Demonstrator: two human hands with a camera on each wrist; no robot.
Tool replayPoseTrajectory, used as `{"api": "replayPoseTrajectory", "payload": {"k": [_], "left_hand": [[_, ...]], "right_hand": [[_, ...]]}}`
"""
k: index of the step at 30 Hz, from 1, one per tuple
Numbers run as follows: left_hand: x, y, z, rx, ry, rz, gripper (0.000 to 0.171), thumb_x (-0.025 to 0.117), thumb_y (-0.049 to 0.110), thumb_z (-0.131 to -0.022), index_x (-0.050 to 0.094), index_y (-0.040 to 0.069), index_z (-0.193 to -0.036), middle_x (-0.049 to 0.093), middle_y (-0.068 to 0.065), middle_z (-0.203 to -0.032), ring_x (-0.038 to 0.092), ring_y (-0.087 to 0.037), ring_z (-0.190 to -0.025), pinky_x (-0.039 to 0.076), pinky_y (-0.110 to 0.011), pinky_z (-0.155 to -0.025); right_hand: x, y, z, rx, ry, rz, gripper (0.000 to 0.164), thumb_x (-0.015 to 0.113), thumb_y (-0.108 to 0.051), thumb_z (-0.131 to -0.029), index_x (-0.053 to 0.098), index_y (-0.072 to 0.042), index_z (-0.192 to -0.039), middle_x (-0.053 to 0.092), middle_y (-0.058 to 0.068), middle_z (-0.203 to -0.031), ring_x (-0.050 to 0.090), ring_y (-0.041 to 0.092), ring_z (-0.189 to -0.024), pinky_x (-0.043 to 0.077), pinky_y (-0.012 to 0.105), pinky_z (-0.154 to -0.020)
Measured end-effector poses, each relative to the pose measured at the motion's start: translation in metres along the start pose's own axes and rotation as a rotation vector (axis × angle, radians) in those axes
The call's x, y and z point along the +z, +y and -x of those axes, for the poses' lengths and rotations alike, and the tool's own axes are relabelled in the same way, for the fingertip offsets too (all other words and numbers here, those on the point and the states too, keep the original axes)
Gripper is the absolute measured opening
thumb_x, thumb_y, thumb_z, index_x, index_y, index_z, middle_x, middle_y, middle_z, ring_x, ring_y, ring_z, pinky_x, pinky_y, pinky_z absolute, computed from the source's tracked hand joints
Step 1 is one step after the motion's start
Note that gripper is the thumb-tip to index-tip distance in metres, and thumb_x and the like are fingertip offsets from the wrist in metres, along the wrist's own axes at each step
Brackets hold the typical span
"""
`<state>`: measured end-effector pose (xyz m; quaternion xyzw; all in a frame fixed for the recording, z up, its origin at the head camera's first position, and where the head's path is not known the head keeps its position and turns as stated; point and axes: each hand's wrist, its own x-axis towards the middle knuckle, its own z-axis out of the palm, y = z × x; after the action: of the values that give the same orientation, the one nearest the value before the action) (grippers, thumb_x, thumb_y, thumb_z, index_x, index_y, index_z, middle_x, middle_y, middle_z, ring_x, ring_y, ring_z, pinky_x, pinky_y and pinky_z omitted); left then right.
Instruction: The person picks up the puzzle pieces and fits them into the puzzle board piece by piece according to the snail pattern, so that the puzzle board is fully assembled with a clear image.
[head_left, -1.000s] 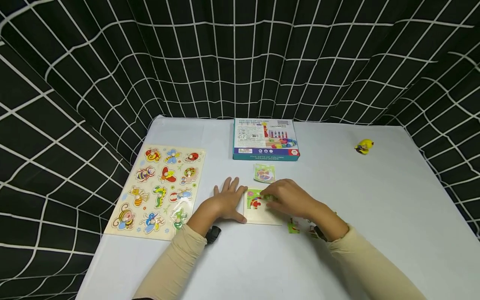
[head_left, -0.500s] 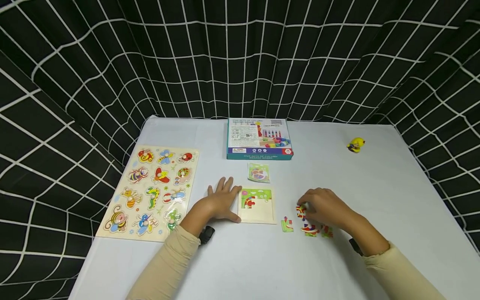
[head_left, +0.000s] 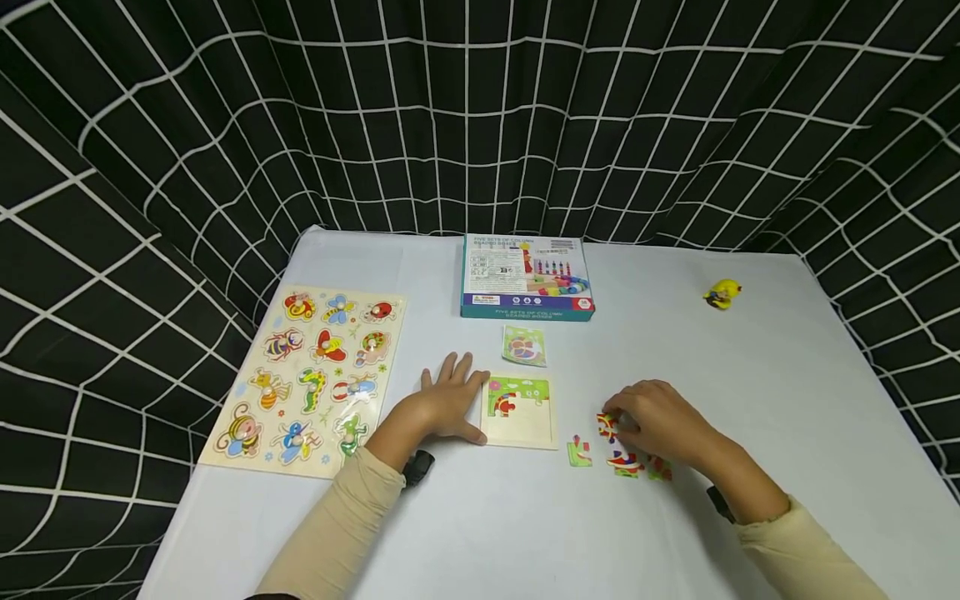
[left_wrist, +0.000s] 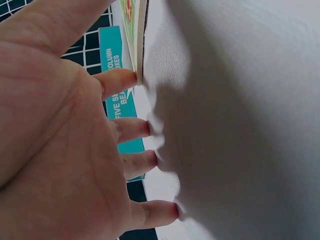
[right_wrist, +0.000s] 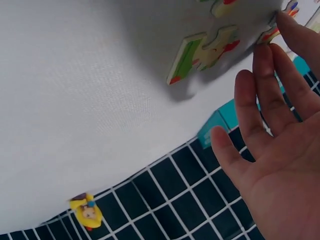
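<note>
The person's right hand (head_left: pixel 660 421) has a red-patterned jigsaw piece (head_left: pixel 607 425) between thumb and fingertips, just above the loose pieces (head_left: pixel 579 452) on the white tabletop (head_left: pixel 750 375). The left hand (head_left: pixel 450 406) lies spread wide, its thumb and index finger touching the left edge of the square wooden puzzle frame (head_left: pixel 536 429). That frame lies flat in front of the person, its top row and a red piece at left filled, the rest bare wood. I'd say pinching by the rim suits best, leaving the print readable; the tabs should be turned to match before pressing down level, with the left hand bracing the frame. Farther out are a small picture square (head_left: pixel 524 346), an insect picture board (head_left: pixel 291 396), a beaded-column box (head_left: pixel 528 279) and a yellow toy figure (head_left: pixel 723 294).
</note>
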<state>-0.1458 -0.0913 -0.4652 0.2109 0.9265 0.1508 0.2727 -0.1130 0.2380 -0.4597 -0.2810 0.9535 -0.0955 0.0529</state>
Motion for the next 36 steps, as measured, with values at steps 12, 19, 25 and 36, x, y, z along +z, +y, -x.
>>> {"api": "replayPoseTrajectory", "payload": {"k": [12, 19, 25, 36], "left_hand": [[-0.002, 0.003, -0.003, 0.004, -0.007, -0.006, 0.101, 0.083, 0.045, -0.072, 0.030, 0.015, -0.152, 0.005, -0.018, -0.162, -0.003, -0.040, -0.149, 0.008, -0.071, -0.110], [0.002, 0.003, -0.005, 0.009, 0.001, -0.022, 0.101, 0.083, 0.048, -0.071, 0.031, 0.015, -0.151, 0.007, -0.018, -0.162, -0.001, -0.040, -0.149, 0.010, -0.071, -0.110], [0.001, 0.002, -0.004, 0.001, 0.002, -0.027, 0.101, 0.082, 0.048, -0.071, 0.030, 0.015, -0.152, 0.007, -0.018, -0.162, -0.002, -0.039, -0.149, 0.010, -0.070, -0.110], [-0.001, 0.000, -0.002, -0.013, -0.001, -0.030, 0.102, 0.083, 0.048, -0.071, 0.030, 0.016, -0.152, 0.007, -0.017, -0.162, -0.002, -0.039, -0.149, 0.011, -0.070, -0.110]], "right_hand": [[0.004, -0.049, -0.054, -0.151, 0.036, -0.007, 0.026, 0.079, -0.020, -0.078, 0.075, -0.013, -0.103, 0.072, 0.000, -0.100, 0.064, 0.022, -0.101, 0.044, 0.050, -0.098], [0.018, -0.070, -0.070, -0.169, 0.044, 0.028, 0.023, 0.077, -0.021, -0.081, 0.076, -0.014, -0.102, 0.072, 0.001, -0.100, 0.063, 0.023, -0.101, 0.043, 0.047, -0.099], [0.021, -0.076, -0.073, -0.148, 0.080, 0.080, 0.021, 0.077, -0.019, -0.081, 0.077, -0.016, -0.101, 0.071, -0.001, -0.097, 0.061, 0.024, -0.099, 0.042, 0.047, -0.098], [0.022, -0.080, -0.077, -0.205, 0.089, 0.216, 0.019, 0.080, -0.023, -0.078, 0.078, -0.019, -0.097, 0.071, -0.001, -0.096, 0.062, 0.022, -0.100, 0.039, 0.051, -0.104]]}}
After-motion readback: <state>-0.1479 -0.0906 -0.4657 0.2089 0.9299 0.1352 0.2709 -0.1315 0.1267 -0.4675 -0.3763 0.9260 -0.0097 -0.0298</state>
